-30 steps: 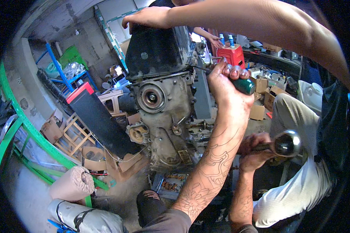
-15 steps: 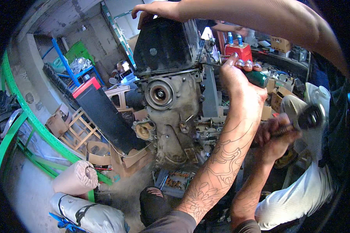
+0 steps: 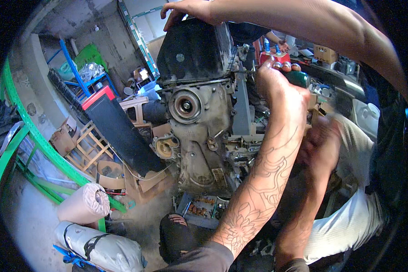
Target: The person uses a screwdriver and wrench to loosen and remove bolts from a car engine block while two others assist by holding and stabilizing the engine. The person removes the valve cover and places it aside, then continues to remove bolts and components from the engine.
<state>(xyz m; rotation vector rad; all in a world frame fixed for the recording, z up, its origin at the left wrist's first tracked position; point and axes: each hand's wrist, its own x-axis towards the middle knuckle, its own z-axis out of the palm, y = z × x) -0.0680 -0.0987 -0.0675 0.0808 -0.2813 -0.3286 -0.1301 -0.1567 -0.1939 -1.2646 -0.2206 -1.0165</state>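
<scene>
A grimy engine block (image 3: 199, 131) stands upside down, its black oil pan (image 3: 195, 50) on top. My left hand (image 3: 276, 81), on a tattooed forearm, is shut on a green-handled tool (image 3: 299, 77) held at the engine's upper right side. To the right of the engine my right hand (image 3: 322, 140) is blurred by motion below it; what it holds does not show. Another person's hand (image 3: 186, 9) rests on the top of the oil pan, with the arm reaching in from the upper right. A person in white trousers (image 3: 349, 226) sits at the right.
A black panel with a red edge (image 3: 118, 131) leans left of the engine, beside wooden frames (image 3: 90, 145). A green metal frame (image 3: 27, 131) curves along the left. A beige roll (image 3: 84, 204), a grey bag (image 3: 99, 247) and a parts tray (image 3: 199, 208) lie on the floor.
My right hand, which held a shiny round metal piece low at the right, has risen and is now a blur. My left hand has stayed on the green-handled tool.
</scene>
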